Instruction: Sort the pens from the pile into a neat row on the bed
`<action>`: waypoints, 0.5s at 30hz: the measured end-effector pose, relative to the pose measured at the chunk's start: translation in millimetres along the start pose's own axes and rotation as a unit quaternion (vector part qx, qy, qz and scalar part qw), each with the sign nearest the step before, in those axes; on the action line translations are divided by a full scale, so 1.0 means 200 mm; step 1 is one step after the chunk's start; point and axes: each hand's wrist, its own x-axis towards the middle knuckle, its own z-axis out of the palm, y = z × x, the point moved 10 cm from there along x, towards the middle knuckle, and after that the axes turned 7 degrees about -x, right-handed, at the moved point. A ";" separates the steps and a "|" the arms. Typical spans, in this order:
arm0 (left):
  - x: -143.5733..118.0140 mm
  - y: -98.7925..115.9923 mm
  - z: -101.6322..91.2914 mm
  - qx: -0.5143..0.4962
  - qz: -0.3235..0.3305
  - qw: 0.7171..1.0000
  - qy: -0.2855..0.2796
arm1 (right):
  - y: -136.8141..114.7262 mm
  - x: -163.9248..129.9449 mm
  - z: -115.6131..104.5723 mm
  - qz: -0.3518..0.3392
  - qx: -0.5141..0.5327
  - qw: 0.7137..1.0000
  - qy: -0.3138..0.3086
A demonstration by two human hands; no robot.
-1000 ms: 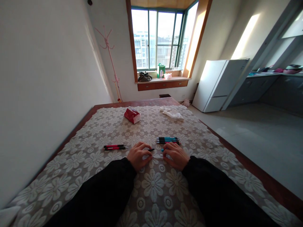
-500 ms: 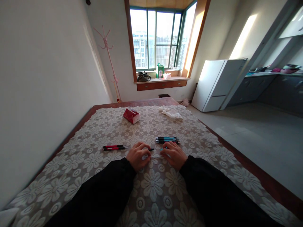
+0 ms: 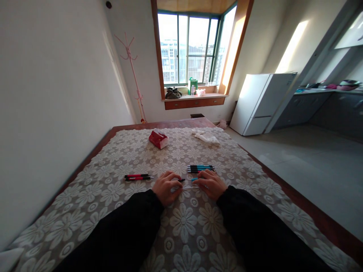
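Both hands rest low on a worktop [image 3: 85, 189] covered with a beige lace cloth of white flower patterns, the black sleeves reaching in from the bottom edge. The left hand [image 3: 166, 187] lies knuckles up with its fingers curled down over a short black pen part [image 3: 181, 180], whose tip pokes out to the right of the fingers. The right hand [image 3: 209, 184] lies opposite, fingers curled over a small turquoise pen part [image 3: 194, 179] that shows at its fingertips. Between the two hands lies a thin clear pen refill [image 3: 189, 187], running across from one hand to the other; each grip seems pinched on an end of it, but the parts are too small to tell for sure whether either grip is clamped or only resting.

Just beyond the right hand a neat row of black and turquoise pens [image 3: 200, 168] lies side by side on the cloth. Well to the left of the left hand lie two red and black pens [image 3: 138, 176], close together. Farther back sit a red tissue pack [image 3: 159, 139] and a crumpled white plastic bag [image 3: 206, 136].
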 end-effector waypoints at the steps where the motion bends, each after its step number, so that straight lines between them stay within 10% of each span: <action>1: 0.00 0.00 0.00 -0.002 0.000 1.000 -0.001 | -0.01 0.00 0.00 -0.003 -0.001 1.000 -0.001; 15: 0.01 0.01 -0.06 0.022 -0.037 0.999 0.013 | 0.06 0.00 0.01 0.061 -0.023 0.998 -0.019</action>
